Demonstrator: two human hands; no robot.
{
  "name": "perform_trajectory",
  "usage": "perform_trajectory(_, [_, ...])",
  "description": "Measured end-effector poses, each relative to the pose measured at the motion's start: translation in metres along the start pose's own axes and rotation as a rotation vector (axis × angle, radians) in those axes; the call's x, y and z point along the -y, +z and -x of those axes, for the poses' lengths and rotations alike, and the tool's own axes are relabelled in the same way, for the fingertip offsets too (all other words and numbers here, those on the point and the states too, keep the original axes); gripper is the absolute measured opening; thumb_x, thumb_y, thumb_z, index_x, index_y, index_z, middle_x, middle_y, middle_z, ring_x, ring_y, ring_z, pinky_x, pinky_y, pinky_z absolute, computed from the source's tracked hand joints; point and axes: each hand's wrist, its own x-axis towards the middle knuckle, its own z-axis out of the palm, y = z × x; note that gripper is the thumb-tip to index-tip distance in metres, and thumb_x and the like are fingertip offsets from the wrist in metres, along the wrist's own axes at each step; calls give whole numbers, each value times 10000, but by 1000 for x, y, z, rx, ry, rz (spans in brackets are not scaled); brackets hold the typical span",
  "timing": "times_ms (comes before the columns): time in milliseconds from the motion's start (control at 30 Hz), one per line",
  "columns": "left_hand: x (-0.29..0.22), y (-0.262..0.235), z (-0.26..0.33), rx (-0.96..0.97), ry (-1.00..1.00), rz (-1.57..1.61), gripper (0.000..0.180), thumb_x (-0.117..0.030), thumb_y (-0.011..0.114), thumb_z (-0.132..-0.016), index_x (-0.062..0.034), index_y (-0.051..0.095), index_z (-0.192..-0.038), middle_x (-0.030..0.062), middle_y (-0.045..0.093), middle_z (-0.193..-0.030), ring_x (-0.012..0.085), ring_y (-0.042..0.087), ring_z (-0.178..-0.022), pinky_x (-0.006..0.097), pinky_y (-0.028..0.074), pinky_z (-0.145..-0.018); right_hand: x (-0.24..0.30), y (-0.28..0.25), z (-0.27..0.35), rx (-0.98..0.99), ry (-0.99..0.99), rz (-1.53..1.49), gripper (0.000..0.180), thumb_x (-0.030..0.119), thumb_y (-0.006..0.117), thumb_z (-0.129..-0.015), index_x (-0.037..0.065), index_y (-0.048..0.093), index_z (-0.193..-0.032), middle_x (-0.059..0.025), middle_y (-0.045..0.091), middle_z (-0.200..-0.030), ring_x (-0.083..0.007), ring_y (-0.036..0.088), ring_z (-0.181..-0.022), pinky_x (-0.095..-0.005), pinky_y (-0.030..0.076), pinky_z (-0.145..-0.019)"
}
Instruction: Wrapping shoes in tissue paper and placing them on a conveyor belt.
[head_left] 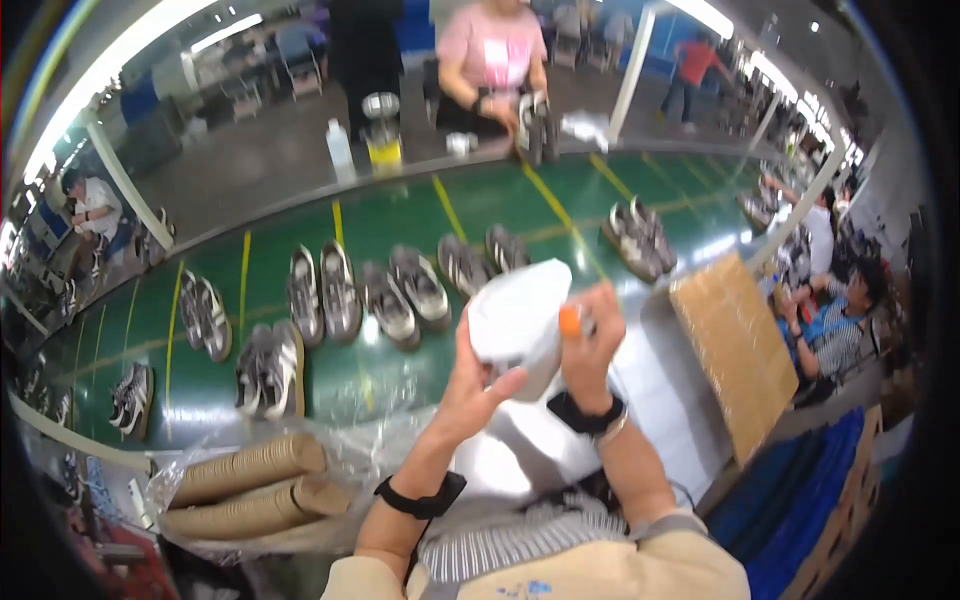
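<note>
My left hand (472,385) grips a white, block-like object (520,310) from its left and lower side; its exact kind is unclear. The object has a pale, rounded upper face and a greyer side below. At its right side, my right hand (594,345) is closed, with a small orange piece (570,322) showing at its fingers. Whatever that piece belongs to is mostly hidden by the hand. Just beyond my hands, a pair of dark sneakers with light stripes (462,264) sits on the green conveyor belt (400,220).
Several more sneaker pairs (322,295) stand along the belt. Left of me lie stacked brown curved inserts (245,490) in clear plastic. A cardboard box (735,350) stands at right beside a white tabletop (665,400). Across the belt, a person in pink (493,60) handles shoes.
</note>
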Motion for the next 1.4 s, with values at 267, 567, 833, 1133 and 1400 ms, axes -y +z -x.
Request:
perform_trajectory(267, [-2, -19, 11, -282, -166, -46, 342, -14, 671, -823, 20, 575, -1150, 81, 664, -1044, 151, 644, -916, 293, 521, -824, -13, 35, 18, 264, 493, -651, 471, 72, 729, -756, 19, 546, -1186, -68, 607, -999, -123, 565, -925, -263, 463, -776])
perform_trajectory(567, [-17, -52, 43, -297, -259, -18, 337, -27, 689, -798, 25, 602, -1119, 92, 669, -1039, 157, 661, -871, 294, 540, -753, -90, 21, -31, 921, -83, -39, 196, 169, 635, -912, 72, 623, -1082, -82, 645, -912, -176, 596, -761, -245, 482, -694])
perform_trajectory(833, [-18, -72, 49, -432, -91, -88, 293, 7, 634, -828, 26, 602, -1118, 66, 673, -1006, 133, 649, -844, 260, 522, -761, -11, 65, 64, 251, -429, -99, 303, 272, 567, -936, 25, 618, -1104, -135, 560, -1176, -217, 570, -999, -323, 465, -832])
perform_trajectory(1133, [1, -46, 60, -113, 284, -509, 430, -67, 651, -869, 38, 473, -1246, 97, 596, -1142, 150, 580, -1037, 275, 472, -879, 23, 79, 55, 343, 116, -426, 331, 196, 531, -969, 17, 548, -691, 52, 471, -607, -36, 419, -586, -214, 329, -510])
perform_trajectory(1400, [-40, -70, 48, -341, -133, -42, 760, -116, 641, -885, -95, 164, -1477, 161, 318, -1439, 221, 331, -1323, 333, 281, -1097, 43, 74, 71, 822, 135, -354, 726, 331, 751, -807, 44, 337, -1330, -161, 539, -1182, -255, 552, -1073, -364, 448, -930])
